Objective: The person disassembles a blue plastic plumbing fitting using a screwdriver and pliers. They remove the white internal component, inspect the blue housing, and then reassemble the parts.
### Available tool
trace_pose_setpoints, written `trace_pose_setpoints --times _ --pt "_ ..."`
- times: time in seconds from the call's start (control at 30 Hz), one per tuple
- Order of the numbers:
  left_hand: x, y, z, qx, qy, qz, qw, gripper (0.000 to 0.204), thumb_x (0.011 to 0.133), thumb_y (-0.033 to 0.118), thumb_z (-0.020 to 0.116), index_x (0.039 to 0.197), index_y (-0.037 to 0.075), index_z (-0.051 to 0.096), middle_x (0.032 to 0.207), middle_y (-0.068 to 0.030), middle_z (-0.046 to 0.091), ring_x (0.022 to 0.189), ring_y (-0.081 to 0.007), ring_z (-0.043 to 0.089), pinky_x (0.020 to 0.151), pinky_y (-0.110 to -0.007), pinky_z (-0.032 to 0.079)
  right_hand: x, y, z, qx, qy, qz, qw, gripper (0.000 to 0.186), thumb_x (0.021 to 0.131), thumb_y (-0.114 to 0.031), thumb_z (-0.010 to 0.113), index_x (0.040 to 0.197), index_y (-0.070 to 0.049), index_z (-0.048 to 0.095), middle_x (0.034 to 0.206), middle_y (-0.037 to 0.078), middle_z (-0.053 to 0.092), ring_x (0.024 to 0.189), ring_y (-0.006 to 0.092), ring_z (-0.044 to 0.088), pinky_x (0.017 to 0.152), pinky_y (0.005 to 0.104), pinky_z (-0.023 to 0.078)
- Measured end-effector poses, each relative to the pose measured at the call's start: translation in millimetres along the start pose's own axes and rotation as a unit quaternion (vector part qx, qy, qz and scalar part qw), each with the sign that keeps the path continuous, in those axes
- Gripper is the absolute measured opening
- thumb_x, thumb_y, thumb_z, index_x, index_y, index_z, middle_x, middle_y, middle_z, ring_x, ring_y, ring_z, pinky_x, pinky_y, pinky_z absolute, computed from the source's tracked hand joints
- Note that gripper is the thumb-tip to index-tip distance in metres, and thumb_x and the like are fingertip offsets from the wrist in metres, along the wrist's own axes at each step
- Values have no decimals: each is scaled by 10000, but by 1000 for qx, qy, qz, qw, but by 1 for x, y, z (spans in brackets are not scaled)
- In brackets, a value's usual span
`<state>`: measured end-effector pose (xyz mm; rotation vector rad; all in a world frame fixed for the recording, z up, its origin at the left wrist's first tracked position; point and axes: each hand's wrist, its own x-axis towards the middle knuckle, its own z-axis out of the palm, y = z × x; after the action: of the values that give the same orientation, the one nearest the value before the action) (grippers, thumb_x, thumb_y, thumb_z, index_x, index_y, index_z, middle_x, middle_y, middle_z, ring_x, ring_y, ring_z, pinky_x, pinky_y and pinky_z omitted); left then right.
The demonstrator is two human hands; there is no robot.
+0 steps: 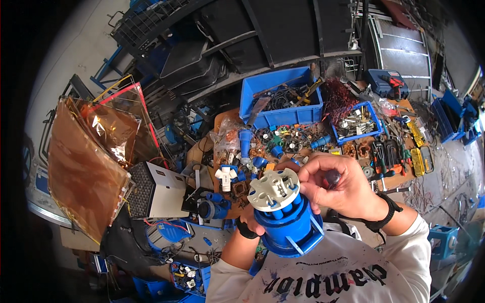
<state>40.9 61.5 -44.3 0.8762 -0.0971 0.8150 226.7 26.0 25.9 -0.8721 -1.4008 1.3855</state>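
Note:
Up close to me is a blue industrial plug (285, 232) with a round cream contact insert (273, 190) showing several holes, slots and metal screws on its face. My left hand (251, 220) is wrapped round its left side, mostly hidden behind the blue body. On the other side, my right hand (341, 184) is closed round a screwdriver (332, 178); only its dark, rounded handle end with a bit of red shows. The shaft cannot be made out. Fingertips of my right hand rest against the insert's right edge.
Behind lies a bench covered with loose parts. A large blue crate (283, 118) of tools and cables stands at its back, with a smaller blue bin (357, 132) of metal pieces beside it. Pliers (391, 154) lie right, a white box (164, 189) and copper-coloured panels (86, 166) left.

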Motion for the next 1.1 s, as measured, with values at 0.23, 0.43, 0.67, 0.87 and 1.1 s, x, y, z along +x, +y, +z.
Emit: trace_pose_setpoints --times 0.23,0.43,0.67,0.87,1.1 --pt "-13 4 -3 80 92 -48 991 1281 481 506 934 1470 63 252 1286 -290 489 1058 -414 616 882 -526 543 4 3 -2 26 14 20 999 119 905 -71 672 936 31 618 696 8 614 560 52 575 494 208 469" --pt "-16 5 -2 86 55 -42 994 1165 581 495 901 1461 48 281 1269 -247 539 1099 -386 613 932 -543 525 5 5 -3 35 10 26 999 104 915 -55 658 955 32 617 694 10 607 568 54 575 500 209 471" --pt "-15 4 1 85 63 -47 993 1173 568 521 900 1448 45 286 1271 -243 518 1074 -373 621 919 -531 535 3 11 -3 24 14 -11 1000 88 905 -35 663 943 33 622 688 15 604 551 63 586 485 211 477" --pt "-18 2 -7 81 49 -44 995 1175 566 538 895 1450 55 289 1276 -246 507 1068 -373 623 916 -529 535 2 14 0 10 19 -24 1000 83 901 -35 665 928 34 627 684 19 608 548 67 596 483 211 484" --pt "-22 7 -2 82 64 -76 992 1085 627 542 848 1437 14 356 1259 -269 550 1118 -393 609 972 -535 497 2 12 0 19 34 2 999 119 913 -63 663 957 38 618 700 17 624 555 59 589 496 207 483"
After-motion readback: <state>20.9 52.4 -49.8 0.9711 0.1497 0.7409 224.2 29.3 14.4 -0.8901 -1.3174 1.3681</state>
